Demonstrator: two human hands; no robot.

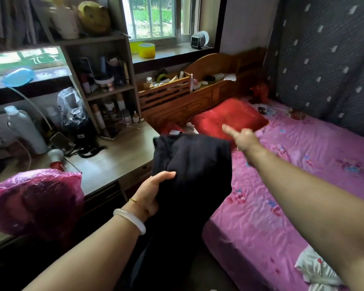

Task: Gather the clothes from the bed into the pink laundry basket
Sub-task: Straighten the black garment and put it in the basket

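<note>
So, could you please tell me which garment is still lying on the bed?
The white patterned garment at the pink bed's near edge; the left hand grips the black one.

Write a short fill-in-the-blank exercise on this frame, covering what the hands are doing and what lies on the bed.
1. The left hand grips a ____ garment.
2. The right hand reaches out above the bed, holding ____.
3. At the head of the bed lies a ____ pillow.
4. The bed's sheet is ____.

Missing words: black; nothing; red; pink
</note>
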